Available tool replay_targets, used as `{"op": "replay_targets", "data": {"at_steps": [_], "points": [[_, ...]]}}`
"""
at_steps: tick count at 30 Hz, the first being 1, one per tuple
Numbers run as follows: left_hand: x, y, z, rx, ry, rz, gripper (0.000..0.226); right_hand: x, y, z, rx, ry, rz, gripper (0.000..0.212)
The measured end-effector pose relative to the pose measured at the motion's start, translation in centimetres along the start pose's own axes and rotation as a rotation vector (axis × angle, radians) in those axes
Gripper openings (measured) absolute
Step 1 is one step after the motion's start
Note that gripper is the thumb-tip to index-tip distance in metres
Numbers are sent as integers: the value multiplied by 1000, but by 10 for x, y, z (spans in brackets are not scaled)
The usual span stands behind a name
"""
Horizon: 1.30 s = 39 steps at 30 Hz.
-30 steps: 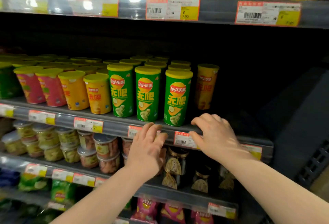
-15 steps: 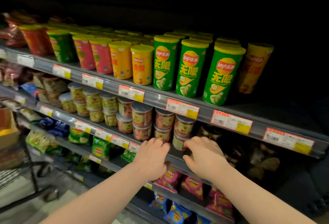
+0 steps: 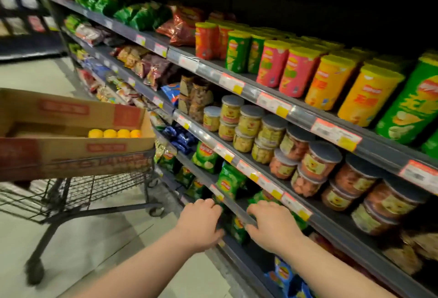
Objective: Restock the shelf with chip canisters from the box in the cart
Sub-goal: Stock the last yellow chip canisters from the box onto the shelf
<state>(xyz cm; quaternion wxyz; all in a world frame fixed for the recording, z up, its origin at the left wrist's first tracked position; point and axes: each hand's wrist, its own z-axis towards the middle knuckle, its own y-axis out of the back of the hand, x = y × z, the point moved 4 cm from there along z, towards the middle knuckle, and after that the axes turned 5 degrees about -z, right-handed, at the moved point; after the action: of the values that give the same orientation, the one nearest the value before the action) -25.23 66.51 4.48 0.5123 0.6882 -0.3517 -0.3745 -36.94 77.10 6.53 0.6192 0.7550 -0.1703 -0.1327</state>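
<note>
Rows of chip canisters stand on the upper shelf (image 3: 301,117) at right: red, green, pink (image 3: 297,72), yellow (image 3: 366,96) and a green one (image 3: 410,108) at the far right. An open cardboard box (image 3: 71,146) sits in the cart (image 3: 78,191) at left, with several yellow canister lids (image 3: 115,133) showing along its right inner side. My left hand (image 3: 200,221) and my right hand (image 3: 272,225) hang low in front of a lower shelf edge, fingers loosely curled, holding nothing. Whether they touch the shelf is unclear.
Below the canisters are shelves of small lidded tubs (image 3: 251,129), green chip bags (image 3: 228,179) and blue packets (image 3: 180,136). Bagged snacks (image 3: 142,15) fill the shelves further left. Pale floor (image 3: 113,233) lies between me and the cart.
The view has swung left and down, bringing the cart and box into sight. Both hands have dropped from the canister shelf edge to a lower shelf level.
</note>
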Motion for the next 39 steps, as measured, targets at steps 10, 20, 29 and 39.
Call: {"op": "replay_targets", "data": {"at_steps": [10, 20, 29, 39], "points": [[193, -6, -76, 17, 308, -84, 47, 181, -9, 93, 107, 218, -7, 36], [280, -14, -99, -8, 525, -165, 48, 267, -6, 166, 152, 388, -57, 33], [369, 11, -61, -9, 670, -138, 44, 322, 7, 282, 145, 518, -25, 40], [436, 61, 65, 5, 678, -102, 44, 301, 45, 425, 154, 524, 41, 43]]}}
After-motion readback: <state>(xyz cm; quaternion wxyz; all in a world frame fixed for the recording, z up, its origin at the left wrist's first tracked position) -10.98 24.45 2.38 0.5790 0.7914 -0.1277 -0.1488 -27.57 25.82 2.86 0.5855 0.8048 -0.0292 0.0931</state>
